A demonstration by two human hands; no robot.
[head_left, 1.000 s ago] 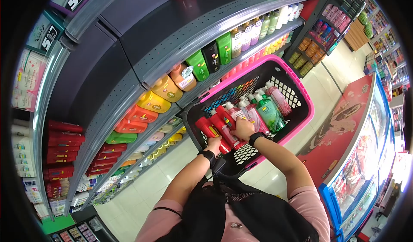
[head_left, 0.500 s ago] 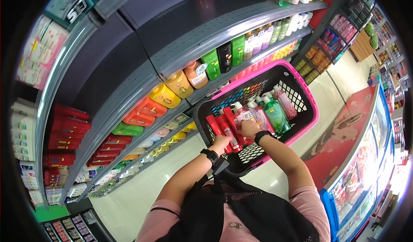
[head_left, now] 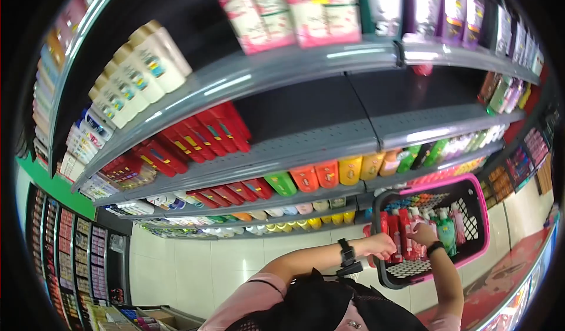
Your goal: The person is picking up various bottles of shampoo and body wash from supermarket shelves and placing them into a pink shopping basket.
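A black shopping basket (head_left: 486,237) with a pink rim stands on the floor at right. It holds red bottles (head_left: 405,222), pink pump bottles and a green pump bottle (head_left: 446,234). My left hand (head_left: 378,246), fingers curled, is at the basket's left rim beside the red bottles; its grip is hidden. A red shape (head_left: 366,231) shows behind this hand, outside the rim; I cannot make out whether the hand holds it. My right hand (head_left: 423,234) is inside the basket with its fingers bent down among the red and pink bottles. What lies under those fingers is hidden.
Shelves curve across the view with yellow bottles (head_left: 349,170), orange bottles (head_left: 305,178), red boxes (head_left: 200,134) and white bottles (head_left: 141,66). Pale floor tiles (head_left: 218,257) lie between the shelves and me. A red-sided display case (head_left: 500,278) stands at right.
My view has swung left and up, so more shelving shows and the basket sits further right. My left hand has moved from among the red bottles to the basket's left rim.
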